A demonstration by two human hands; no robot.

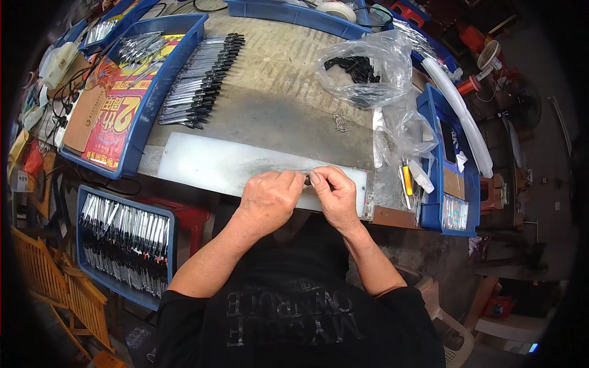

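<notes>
Both my hands meet over the front edge of a whitish board [208, 162] on the workbench. My left hand [270, 197] is closed, its fingers curled, and what it holds is hidden. My right hand [335, 195] pinches a small dark part [308, 180] between thumb and finger, right beside the left fingertips. The part is too small and covered to name. Beyond the board, at left, lies a long row of clear pens [196, 86] with black ends. A little pile of tiny metallic pieces [340, 122] sits on the bench past my right hand.
A clear plastic bag with black parts [356, 69] rests at the back right. Blue trays stand at left [132, 147], right [434, 202] and back [288, 13]. Below left, a blue crate [172, 270] holds many pens. A yellow-handled screwdriver [407, 179] lies near the right edge.
</notes>
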